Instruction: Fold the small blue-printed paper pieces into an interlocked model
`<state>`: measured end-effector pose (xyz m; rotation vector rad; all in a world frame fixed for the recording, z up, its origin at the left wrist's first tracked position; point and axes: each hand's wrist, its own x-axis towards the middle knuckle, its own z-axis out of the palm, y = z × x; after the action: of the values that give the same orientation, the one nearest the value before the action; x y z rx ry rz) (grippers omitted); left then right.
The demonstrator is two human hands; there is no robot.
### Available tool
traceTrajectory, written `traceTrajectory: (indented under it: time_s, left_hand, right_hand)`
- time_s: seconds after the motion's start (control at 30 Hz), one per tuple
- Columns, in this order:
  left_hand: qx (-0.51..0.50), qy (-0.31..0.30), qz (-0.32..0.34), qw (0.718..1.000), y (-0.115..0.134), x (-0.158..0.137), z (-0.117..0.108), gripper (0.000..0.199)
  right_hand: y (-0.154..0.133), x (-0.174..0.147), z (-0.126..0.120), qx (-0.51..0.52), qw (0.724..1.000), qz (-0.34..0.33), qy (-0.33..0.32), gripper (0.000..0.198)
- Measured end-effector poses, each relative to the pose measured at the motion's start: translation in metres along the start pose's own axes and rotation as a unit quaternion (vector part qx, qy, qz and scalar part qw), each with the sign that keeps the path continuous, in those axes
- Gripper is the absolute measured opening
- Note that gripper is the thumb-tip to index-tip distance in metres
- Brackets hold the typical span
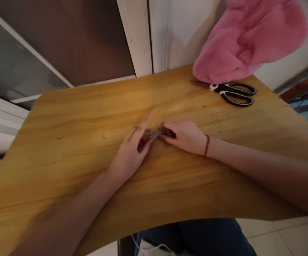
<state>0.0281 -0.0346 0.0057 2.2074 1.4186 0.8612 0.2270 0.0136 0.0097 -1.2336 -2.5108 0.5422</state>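
Note:
Between my hands, over the middle of the wooden table (90, 131), is a small dark grey, flat object (156, 134) with lengthwise stripes, perhaps a small stack; its kind cannot be made out. My left hand (132, 149) pinches its left end between thumb and fingers, while the index finger points away and is blurred. The right end sits between the thumb and fingertips of my right hand (183, 137), which are closed on it. A thin red cord bracelet (206, 145) circles my right wrist. Both ends of the object are partly covered by the fingers.
Black-and-white handled scissors (233, 93) lie at the table's far right, blades partly under a pink fluffy cloth (249, 42). A glass-panelled door or window frame (136, 35) stands behind the far edge. Below the near edge are dark-clothed legs (196, 238) and a white cable (154, 246).

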Motion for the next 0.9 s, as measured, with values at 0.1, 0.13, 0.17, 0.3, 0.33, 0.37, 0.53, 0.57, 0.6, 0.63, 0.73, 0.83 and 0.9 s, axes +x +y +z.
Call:
traceTrajectory:
  time_s: [0.1,0.13,0.17,0.3,0.33,0.37,0.53,0.57,0.6,0.63,0.73,0.83,0.9]
  left_hand:
    - [-0.01,0.002,-0.022,1.0,-0.002,0.001,0.002,0.047]
    - [-0.006,-0.001,-0.016,1.0,-0.003,0.001,0.002,0.043]
    - [-0.004,-0.001,-0.011,1.0,-0.004,0.001,0.003,0.041]
    - [-0.03,0.017,-0.017,0.999,-0.007,0.003,0.003,0.047]
    - [-0.032,0.015,-0.014,0.999,-0.007,0.003,0.003,0.038]
    - [-0.03,0.012,-0.01,0.999,-0.006,0.004,0.002,0.027]
    - [-0.025,0.01,-0.006,1.0,0.002,0.004,-0.001,0.005]
    - [-0.027,0.011,-0.003,1.0,0.003,0.003,-0.002,0.005]
    - [-0.033,0.009,-0.005,0.999,0.004,0.003,-0.002,0.005]
    - [-0.046,0.008,-0.011,0.999,0.003,0.002,-0.003,0.005]
    - [-0.168,0.006,-0.056,0.984,0.001,0.002,-0.003,0.018]
    - [-0.341,-0.03,-0.081,0.936,0.0,0.003,-0.001,0.048]
    - [-0.415,-0.063,-0.09,0.903,0.003,0.004,0.002,0.053]
  right_hand:
    - [0.0,0.0,0.0,0.001,1.0,0.0,0.0,0.023]
    - [0.0,0.0,0.0,0.0,1.0,0.0,0.0,0.023]
    - [0.0,0.0,0.0,0.0,1.0,0.001,0.0,0.024]
    - [0.0,0.0,0.0,0.0,1.0,-0.002,-0.002,0.024]
    - [0.001,0.0,0.001,0.0,1.0,-0.005,0.002,0.024]
    - [0.001,0.0,0.001,0.001,1.0,-0.009,0.005,0.024]
    - [0.002,-0.003,0.002,0.034,0.999,-0.04,0.014,0.022]
    - [0.002,-0.003,0.002,0.047,0.998,-0.049,0.013,0.022]
    - [0.002,-0.003,0.002,0.06,0.996,-0.059,0.012,0.023]
    - [0.003,-0.004,0.001,0.077,0.995,-0.068,0.009,0.023]
    - [0.003,-0.003,-0.002,0.152,0.985,-0.079,0.004,0.023]
    - [-0.002,-0.003,-0.002,0.295,0.955,-0.033,0.008,0.021]
    - [-0.007,-0.003,0.0,0.406,0.914,0.003,-0.003,0.022]
